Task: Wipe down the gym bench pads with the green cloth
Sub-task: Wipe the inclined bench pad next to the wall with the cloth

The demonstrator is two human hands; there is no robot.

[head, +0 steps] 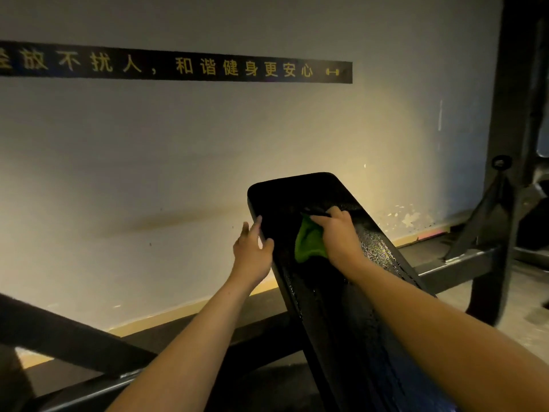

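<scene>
At the left, a wall [118, 173] carries a dark strip of lettering [178, 65], and dark frame bars [74, 340] cross the lower left corner.

The left hand [252, 251] is laid against the left edge of the inclined bench pad [297, 191], just below its top left corner. Its fingers are fairly straight and nothing is clasped in it; it appears to be used as a brace.

Just to the right, the green cloth [309, 242] is pressed flat on the pad's upper face, between the left edge and the centre line. It is bunched under the right hand [338, 233], whose fingers are curled round it.

To the right of the cloth and down the pad's right side and lower length, a wet, speckled sheen is seen, so that part is judged already wiped. The band along the top edge and the strip by the left edge look dull, and are judged still to be done, though the dim light leaves this uncertain. No other pad is in view, so its condition cannot be told.

At the far right, a metal frame [463, 263] stands on the floor.
</scene>
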